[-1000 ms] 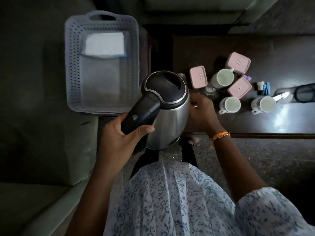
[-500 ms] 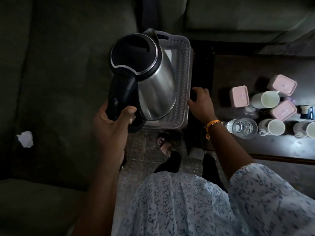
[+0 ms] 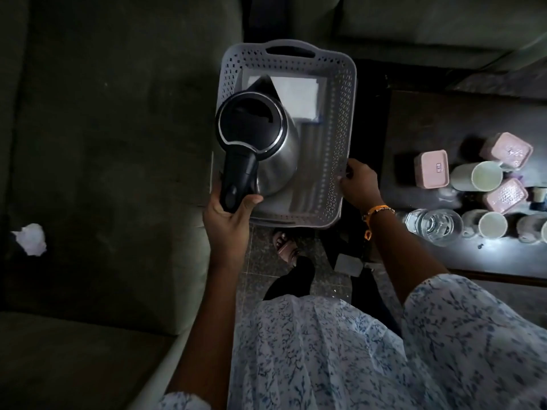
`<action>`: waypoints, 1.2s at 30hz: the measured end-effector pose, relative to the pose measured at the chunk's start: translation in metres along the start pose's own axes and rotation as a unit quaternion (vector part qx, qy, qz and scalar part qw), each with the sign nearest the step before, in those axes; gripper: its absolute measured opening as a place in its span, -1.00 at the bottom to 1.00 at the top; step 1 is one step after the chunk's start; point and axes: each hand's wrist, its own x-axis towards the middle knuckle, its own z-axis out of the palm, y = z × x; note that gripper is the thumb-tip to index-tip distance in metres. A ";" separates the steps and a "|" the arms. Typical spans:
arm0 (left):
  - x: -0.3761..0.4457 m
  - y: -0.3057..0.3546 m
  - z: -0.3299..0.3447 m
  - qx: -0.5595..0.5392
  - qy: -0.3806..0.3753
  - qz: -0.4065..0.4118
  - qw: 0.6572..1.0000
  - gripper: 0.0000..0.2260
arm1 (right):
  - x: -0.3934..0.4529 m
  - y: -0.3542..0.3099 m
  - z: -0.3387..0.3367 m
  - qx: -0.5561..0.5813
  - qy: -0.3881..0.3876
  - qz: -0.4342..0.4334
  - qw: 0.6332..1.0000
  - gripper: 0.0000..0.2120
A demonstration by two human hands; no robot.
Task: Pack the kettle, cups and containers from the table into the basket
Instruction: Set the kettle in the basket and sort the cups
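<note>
Head view: the left hand (image 3: 229, 220) is gripping the black handle of the steel kettle (image 3: 260, 143), holding it over the grey basket (image 3: 340, 119); the right hand (image 3: 359, 184) is curling around the basket's right rim; pink containers (image 3: 432, 168) and cups (image 3: 485, 176) are sitting on the table (image 3: 420, 122)

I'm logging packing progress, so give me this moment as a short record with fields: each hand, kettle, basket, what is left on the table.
left hand: grips the kettle's black handle
right hand: holds the basket's right rim
kettle: over the basket's left side; whether it rests on the bottom cannot be told
basket: grey, perforated, white sheet inside
table: three pink containers, white cups, a glass jar
</note>
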 end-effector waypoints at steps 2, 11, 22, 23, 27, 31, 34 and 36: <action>-0.004 -0.005 -0.001 0.009 -0.015 -0.005 1.000 -0.49 | 0.001 0.000 0.000 0.003 0.005 -0.002 1.000 -0.70; -0.010 -0.010 0.004 0.017 -0.040 -0.038 0.998 -0.54 | -0.001 -0.001 -0.002 0.028 0.003 0.007 1.000 -0.72; -0.045 0.043 0.021 0.118 0.074 0.152 0.979 -0.76 | -0.003 0.004 -0.003 0.032 -0.014 0.000 0.999 -0.78; -0.049 0.047 0.025 0.134 0.053 0.201 0.969 -0.85 | -0.007 0.007 -0.003 0.040 -0.014 -0.005 0.999 -0.79; -0.066 0.053 0.061 0.113 -0.107 0.230 0.961 -0.91 | -0.027 0.032 -0.012 0.053 0.023 -0.021 0.998 -0.76; -0.088 0.033 0.110 0.127 -0.269 0.176 0.938 -0.89 | -0.046 0.087 -0.035 0.023 0.080 -0.005 0.996 -0.76; -0.107 0.011 0.143 0.167 -0.350 0.150 0.909 -0.86 | -0.055 0.140 -0.055 -0.090 0.119 -0.020 0.989 -0.68; -0.120 0.001 0.162 0.187 -0.385 0.131 0.894 -0.84 | -0.055 0.174 -0.067 -0.146 0.121 -0.009 0.982 -0.53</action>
